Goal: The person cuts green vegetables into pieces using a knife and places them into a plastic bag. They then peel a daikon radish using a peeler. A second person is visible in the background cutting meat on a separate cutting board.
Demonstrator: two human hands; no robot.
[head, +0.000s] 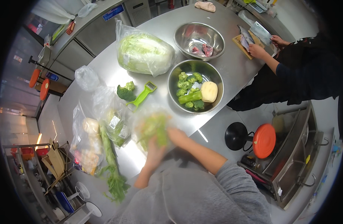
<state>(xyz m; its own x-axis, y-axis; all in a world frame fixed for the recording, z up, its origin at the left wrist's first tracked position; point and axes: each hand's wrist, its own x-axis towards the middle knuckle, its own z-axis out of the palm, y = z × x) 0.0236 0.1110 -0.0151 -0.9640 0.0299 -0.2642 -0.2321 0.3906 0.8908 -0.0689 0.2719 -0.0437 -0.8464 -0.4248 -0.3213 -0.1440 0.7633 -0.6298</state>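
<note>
A clear plastic bag (140,117) of green and orange vegetable scraps (157,126) is motion-blurred above the table's near edge. My left hand (155,151) grips it from below. At its right side is my right hand (175,136), also on the bag, its fingertips blurred. Beyond lie a green peeler (143,95) and a broccoli piece (126,91). A steel bowl (171,92) holds broccoli florets (185,84), a peeled green stem (190,97) and a peeled pale root vegetable (209,91). Left of my hands are bagged broccoli (115,126) and a long leafy stalk (111,156).
Bagged napa cabbage (145,53) lies behind, beside a second steel bowl (178,44) with fish pieces (207,50). A co-worker (300,70) holds a cleaver (261,33) and a fish (245,37) on a wooden board (238,42). An orange stool (264,140) stands right; bagged food (89,145) lies left.
</note>
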